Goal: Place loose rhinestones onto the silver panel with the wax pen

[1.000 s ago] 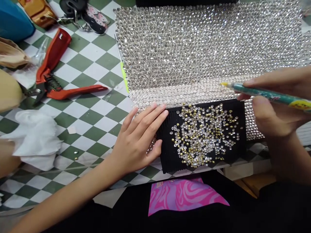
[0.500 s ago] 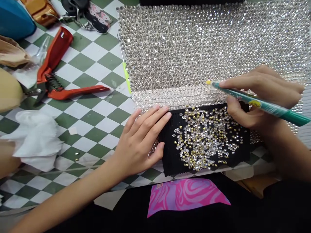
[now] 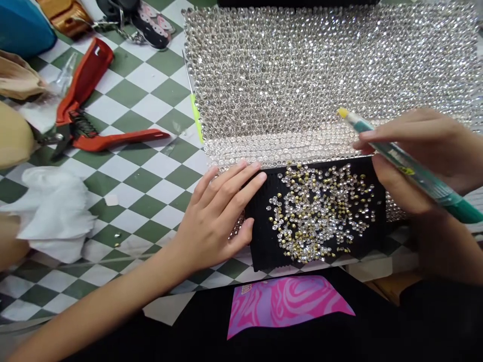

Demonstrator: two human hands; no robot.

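A sheet covered in rows of clear rhinestones [image 3: 302, 65] lies across the table, with a paler band along its near edge. Against that edge sits a black tray [image 3: 264, 251], where many loose silver and gold-backed stones [image 3: 313, 216] are scattered. My left hand [image 3: 219, 216] lies with fingers spread over the tray's left edge and the sheet's near edge. In my right hand [image 3: 418, 151] is a green pen with a yellow tip [image 3: 407, 166], its tip over the sheet. My right thumb is beside the tray's upper right corner.
Red-handled pruning shears [image 3: 86, 95] lie on the checkered tablecloth [image 3: 151, 75] at the left. White crumpled tissue [image 3: 56, 216], keychains [image 3: 147, 25] and a blue object [image 3: 22, 25] are also at the left. A pink patterned patch [image 3: 287, 306] shows below the table edge.
My right hand has moved right with the pen, and the yellow tip has shifted right and farther up over the sheet. My left hand has stayed in place.
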